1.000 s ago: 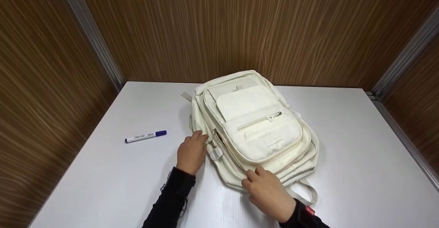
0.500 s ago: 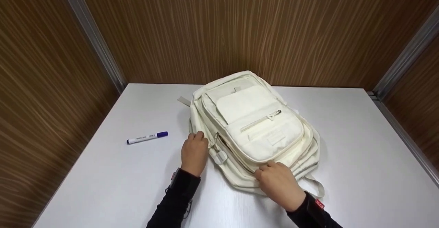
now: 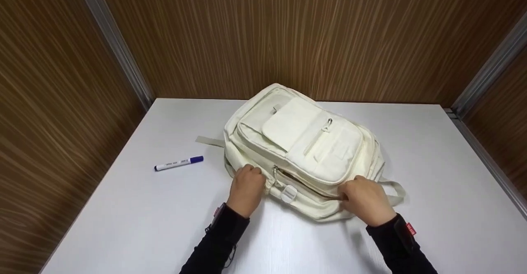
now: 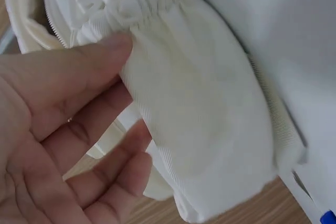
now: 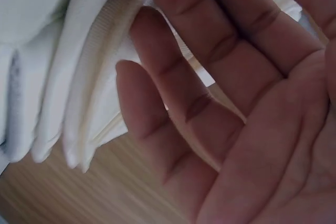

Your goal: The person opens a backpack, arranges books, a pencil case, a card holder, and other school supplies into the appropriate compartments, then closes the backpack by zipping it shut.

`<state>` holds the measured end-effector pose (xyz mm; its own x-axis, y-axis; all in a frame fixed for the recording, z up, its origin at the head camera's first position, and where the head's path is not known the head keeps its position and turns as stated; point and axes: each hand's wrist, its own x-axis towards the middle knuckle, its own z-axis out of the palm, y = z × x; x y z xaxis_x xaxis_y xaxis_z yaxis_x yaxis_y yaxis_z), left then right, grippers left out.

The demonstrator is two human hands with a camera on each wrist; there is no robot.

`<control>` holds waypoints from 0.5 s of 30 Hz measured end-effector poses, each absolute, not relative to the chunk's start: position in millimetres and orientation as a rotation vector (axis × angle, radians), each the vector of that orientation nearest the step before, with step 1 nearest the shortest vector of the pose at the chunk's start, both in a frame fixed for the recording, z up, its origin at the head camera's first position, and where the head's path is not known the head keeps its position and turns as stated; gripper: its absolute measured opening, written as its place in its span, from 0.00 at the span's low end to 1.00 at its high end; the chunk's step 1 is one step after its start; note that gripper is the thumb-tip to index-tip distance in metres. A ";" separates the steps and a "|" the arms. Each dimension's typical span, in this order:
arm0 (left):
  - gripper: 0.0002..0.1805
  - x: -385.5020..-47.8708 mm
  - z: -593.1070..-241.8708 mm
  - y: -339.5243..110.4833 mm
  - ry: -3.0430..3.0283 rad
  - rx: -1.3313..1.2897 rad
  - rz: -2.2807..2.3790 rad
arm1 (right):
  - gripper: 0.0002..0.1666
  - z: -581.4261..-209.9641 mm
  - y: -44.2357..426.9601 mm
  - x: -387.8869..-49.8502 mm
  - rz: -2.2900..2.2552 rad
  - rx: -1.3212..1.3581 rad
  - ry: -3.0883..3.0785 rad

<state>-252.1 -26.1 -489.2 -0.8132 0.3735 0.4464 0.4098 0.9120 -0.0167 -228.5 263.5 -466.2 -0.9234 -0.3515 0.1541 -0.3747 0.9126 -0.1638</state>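
A dark-capped marker (image 3: 179,163) lies on the white table (image 3: 123,224), left of the backpack (image 3: 294,132) and well apart from it. At the backpack's near left side, the left hand (image 3: 247,188) pinches the edge of the side pocket (image 4: 202,98), thumb beside the gathered rim, other fingers loosely bent. The backpack lies front up, just beyond both hands, its long axis slanting from far left to near right. The parted zip (image 3: 306,185) runs along its near side; the right hand (image 3: 366,200), at that zip's right end, seems to pinch the fabric, though its fingertips are hidden.
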 end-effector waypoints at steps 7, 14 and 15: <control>0.10 -245.0 -485.3 -17.1 -2.600 -0.734 -0.128 | 0.11 -465.4 280.5 -235.8 0.273 0.400 -2.927; 0.06 -242.1 -486.1 -14.0 -2.608 -0.744 -0.182 | 0.12 -461.4 250.3 -221.0 0.091 0.512 -2.745; 0.06 -242.2 -486.5 -13.6 -2.609 -0.743 -0.187 | 0.13 -461.4 242.2 -219.1 0.092 0.551 -2.706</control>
